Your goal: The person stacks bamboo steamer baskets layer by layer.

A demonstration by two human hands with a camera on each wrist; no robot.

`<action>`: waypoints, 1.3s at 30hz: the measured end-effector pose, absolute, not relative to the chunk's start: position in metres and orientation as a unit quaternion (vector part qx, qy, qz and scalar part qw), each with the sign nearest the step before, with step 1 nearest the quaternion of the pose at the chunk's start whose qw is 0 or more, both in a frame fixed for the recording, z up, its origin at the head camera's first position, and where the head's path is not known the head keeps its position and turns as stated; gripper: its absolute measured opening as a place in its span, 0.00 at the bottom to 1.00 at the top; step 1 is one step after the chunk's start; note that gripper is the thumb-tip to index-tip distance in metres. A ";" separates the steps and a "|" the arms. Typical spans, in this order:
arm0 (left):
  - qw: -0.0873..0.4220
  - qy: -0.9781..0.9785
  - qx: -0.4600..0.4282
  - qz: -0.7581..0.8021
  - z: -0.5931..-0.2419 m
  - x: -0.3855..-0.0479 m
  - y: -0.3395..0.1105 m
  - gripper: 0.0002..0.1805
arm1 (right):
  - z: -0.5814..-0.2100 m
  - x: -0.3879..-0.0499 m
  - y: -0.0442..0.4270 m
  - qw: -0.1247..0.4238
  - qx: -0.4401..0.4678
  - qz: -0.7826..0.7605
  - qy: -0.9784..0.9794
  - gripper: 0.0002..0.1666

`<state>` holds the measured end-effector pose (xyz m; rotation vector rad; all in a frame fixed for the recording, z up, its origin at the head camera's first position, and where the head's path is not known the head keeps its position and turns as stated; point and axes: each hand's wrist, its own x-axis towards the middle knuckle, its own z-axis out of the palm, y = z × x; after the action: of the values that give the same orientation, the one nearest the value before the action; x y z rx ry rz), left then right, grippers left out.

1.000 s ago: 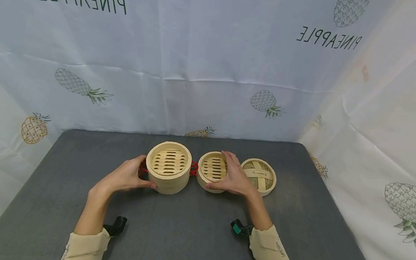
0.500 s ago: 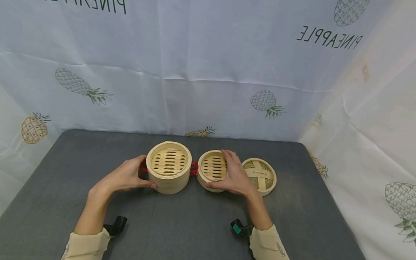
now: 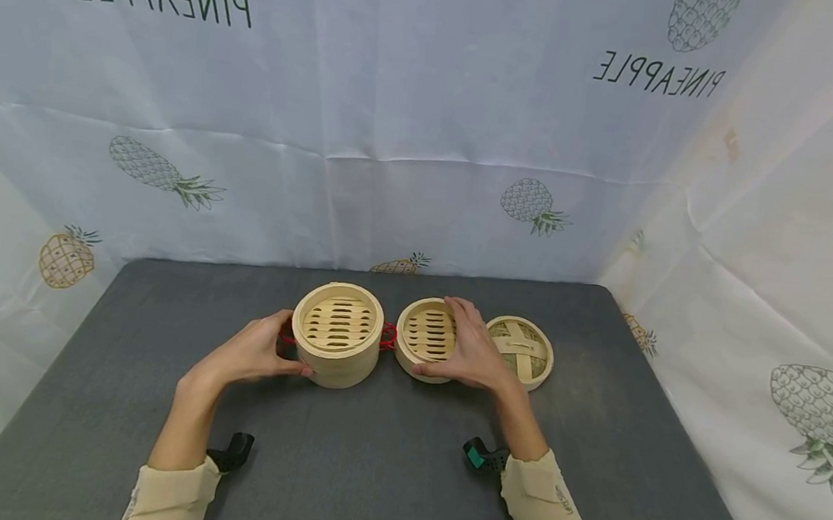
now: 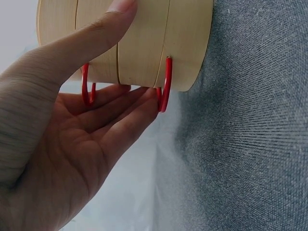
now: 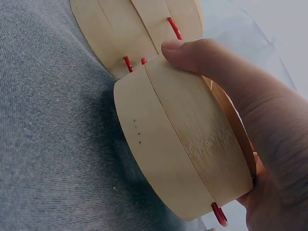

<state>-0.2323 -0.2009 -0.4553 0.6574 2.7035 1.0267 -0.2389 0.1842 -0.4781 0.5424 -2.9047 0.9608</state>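
On the left, a stacked bamboo steamer (image 3: 338,367) stands upright with its slatted inside facing up. My left hand (image 3: 249,353) holds its left side, thumb at the front and fingers behind, beside red cord loops (image 4: 167,84). Just right of it, my right hand (image 3: 473,356) grips a single bamboo steamer basket (image 3: 424,334) across its right side. In the right wrist view the thumb presses the basket's wall (image 5: 178,130) close by the stack (image 5: 130,29). Whether the basket is off the table, I cannot tell.
A round woven bamboo lid (image 3: 538,360) with crossed strips lies right of the basket, partly behind my right hand. Everything sits near the back edge of the dark grey table (image 3: 366,473). A white pineapple-print curtain (image 3: 429,211) hangs behind.
The basket in my right hand has shifted slightly up in the head view. My left hand and the stack stay in place, and so does the lid.
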 end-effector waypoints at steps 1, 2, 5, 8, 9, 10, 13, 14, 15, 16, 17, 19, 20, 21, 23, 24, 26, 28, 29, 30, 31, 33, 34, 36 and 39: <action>0.088 0.908 0.221 0.345 -0.455 -0.232 -0.201 0.48 | -0.477 -0.238 0.184 0.018 0.176 0.308 -0.935 0.76; 0.088 0.908 0.221 0.345 -0.455 -0.232 -0.201 0.48 | -0.476 -0.238 0.184 0.018 0.177 0.307 -0.935 0.76; 0.087 0.909 0.221 0.343 -0.456 -0.232 -0.201 0.48 | -0.473 -0.237 0.184 0.017 0.178 0.301 -0.937 0.77; 0.087 0.909 0.221 0.343 -0.456 -0.233 -0.201 0.48 | -0.470 -0.236 0.185 0.016 0.174 0.293 -0.940 0.77; 0.087 0.908 0.221 0.344 -0.456 -0.233 -0.201 0.48 | -0.469 -0.235 0.185 0.016 0.173 0.292 -0.941 0.77; 0.087 0.908 0.221 0.344 -0.456 -0.233 -0.201 0.48 | -0.467 -0.235 0.185 0.016 0.173 0.290 -0.941 0.77; 0.087 0.908 0.221 0.345 -0.457 -0.233 -0.201 0.48 | -0.465 -0.234 0.186 0.017 0.174 0.286 -0.942 0.77; 0.086 0.908 0.221 0.345 -0.457 -0.233 -0.201 0.48 | -0.464 -0.234 0.186 0.017 0.174 0.286 -0.942 0.77; 0.086 0.908 0.221 0.345 -0.457 -0.233 -0.201 0.48 | -0.464 -0.234 0.186 0.017 0.173 0.285 -0.942 0.77; 0.086 0.908 0.221 0.345 -0.457 -0.233 -0.201 0.48 | -0.464 -0.234 0.187 0.017 0.173 0.284 -0.943 0.77; 0.086 0.908 0.220 0.345 -0.457 -0.233 -0.201 0.48 | -0.464 -0.234 0.187 0.016 0.171 0.285 -0.943 0.77; 0.087 0.908 0.219 0.345 -0.457 -0.233 -0.201 0.48 | -0.463 -0.234 0.187 0.015 0.167 0.285 -0.944 0.78; 0.088 0.908 0.219 0.345 -0.457 -0.233 -0.201 0.48 | -0.462 -0.234 0.187 0.015 0.166 0.283 -0.945 0.78; 0.089 0.908 0.218 0.345 -0.457 -0.233 -0.201 0.48 | -0.461 -0.233 0.188 0.015 0.164 0.283 -0.945 0.78; 0.089 0.908 0.218 0.345 -0.457 -0.233 -0.201 0.48 | -0.459 -0.232 0.188 0.014 0.162 0.285 -0.945 0.79; 0.089 0.909 0.218 0.345 -0.457 -0.233 -0.201 0.48 | -0.458 -0.232 0.188 0.014 0.163 0.285 -0.944 0.79; 0.088 0.908 0.219 0.345 -0.457 -0.233 -0.201 0.48 | -0.456 -0.231 0.189 0.013 0.162 0.287 -0.944 0.80; 0.089 0.908 0.220 0.345 -0.456 -0.232 -0.202 0.48 | -0.454 -0.230 0.189 0.013 0.161 0.289 -0.944 0.80; 0.088 0.908 0.220 0.344 -0.456 -0.232 -0.202 0.48 | -0.453 -0.230 0.190 0.014 0.161 0.288 -0.944 0.80; 0.088 0.909 0.220 0.344 -0.456 -0.232 -0.202 0.48 | -0.453 -0.229 0.190 0.015 0.161 0.285 -0.945 0.80; 0.089 0.909 0.219 0.344 -0.456 -0.232 -0.202 0.48 | -0.452 -0.229 0.191 0.016 0.161 0.284 -0.945 0.80; 0.088 0.909 0.219 0.343 -0.456 -0.232 -0.201 0.48 | -0.451 -0.229 0.192 0.017 0.160 0.280 -0.946 0.79; 0.088 0.909 0.219 0.343 -0.456 -0.232 -0.201 0.48 | -0.450 -0.228 0.193 0.017 0.159 0.279 -0.947 0.79; 0.087 0.909 0.220 0.343 -0.456 -0.232 -0.201 0.48 | -0.449 -0.228 0.194 0.019 0.159 0.280 -0.947 0.79; 0.086 0.908 0.221 0.345 -0.456 -0.233 -0.202 0.48 | -0.446 -0.227 0.196 0.023 0.158 0.280 -0.947 0.79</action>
<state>-0.2327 -0.2016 -0.4563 0.6595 2.7071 1.0291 -0.2275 0.1963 -0.4463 0.4897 -2.9305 0.8655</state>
